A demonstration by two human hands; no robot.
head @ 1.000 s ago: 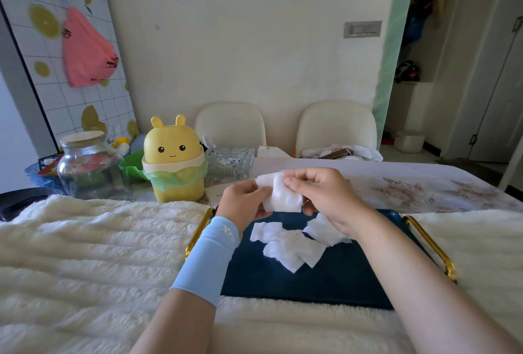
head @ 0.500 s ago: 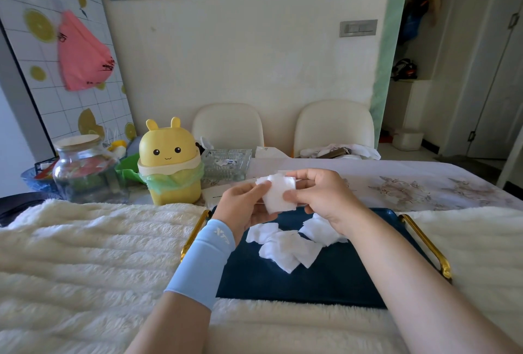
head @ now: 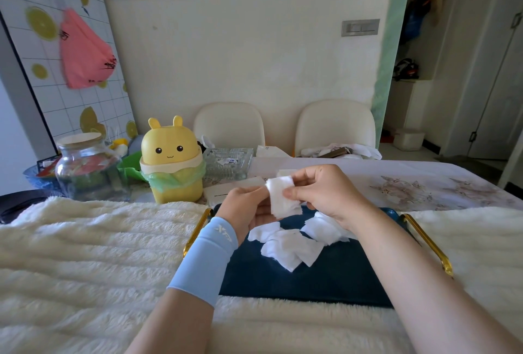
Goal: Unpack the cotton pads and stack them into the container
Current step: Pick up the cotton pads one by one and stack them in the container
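nearest lies a fluffy cream blanket (head: 85, 254) over the table, and on it a dark blue tray (head: 311, 285) with gold handles. the person's left forearm wears a pale blue sleeve (head: 205, 257). on the tray's far half sits a loose heap of cotton pads (head: 288, 249), overlapping at odd angles, with its right part just under the right wrist. above the heap both hands meet on a small held stack (head: 283, 198) of pads. the left hand (head: 243, 208) pinches its left edge with curled fingers, and the right hand (head: 322, 192) pinches the right side between thumb and fingers. the stack's lower edges look uneven. farther off to the left stand a yellow bin (head: 172, 161) lined with a green bag and a glass jar (head: 87, 166). a clear glass dish (head: 226, 165) sits beyond the hands. it is not clear which of these is the container.

the pads look light and soft, so a slack pinch could let the stack fan out or shed a pad onto the blanket, where the fluff would cling to it. the right wrist is so close to the heap that it could drag pads toward the tray's edge. a reach over the heap to the far dish could skew the stack.
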